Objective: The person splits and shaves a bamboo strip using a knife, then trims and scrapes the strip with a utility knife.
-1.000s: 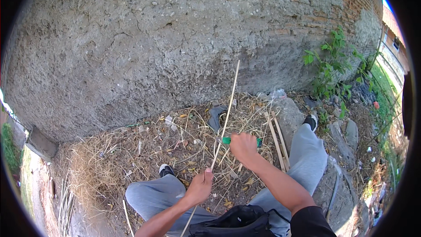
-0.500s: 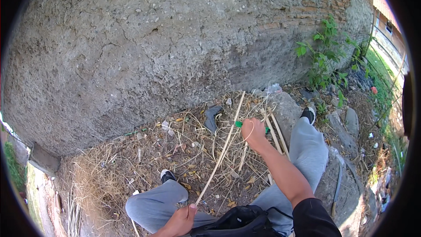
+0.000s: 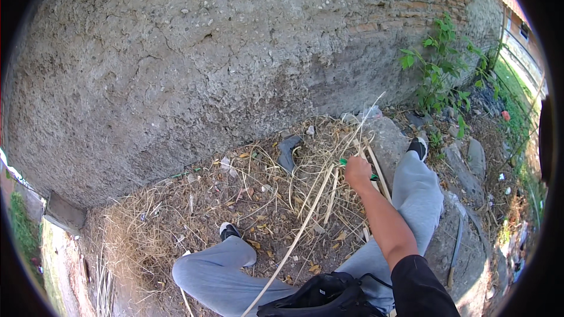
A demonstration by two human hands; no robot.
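My right hand (image 3: 358, 173) is closed in a fist around a tool with a green handle (image 3: 343, 162). Bits of green show on both sides of the fist, but the tool's working part is hidden. A long pale strip, apparently split bamboo or cane (image 3: 291, 246), slants from beside that hand down to the lower edge. Thin pale shavings (image 3: 370, 111) curl up just beyond the fist. My left hand is out of the picture, below the spot where the strip leaves it. More pale slats (image 3: 379, 167) lie to the right of the fist.
A rough plastered wall (image 3: 194, 64) rises in front. My legs, in grey trousers (image 3: 220, 273), are spread, with a black bag (image 3: 320, 293) between them. Dry shavings, leaves and a dark grey scrap (image 3: 287, 152) litter the ground. A green plant (image 3: 446, 64) grows at the right.
The right fist has shifted slightly right. My left hand has dropped out of view at the bottom, and the strip has slid down toward me. Thin shavings now stick up higher.
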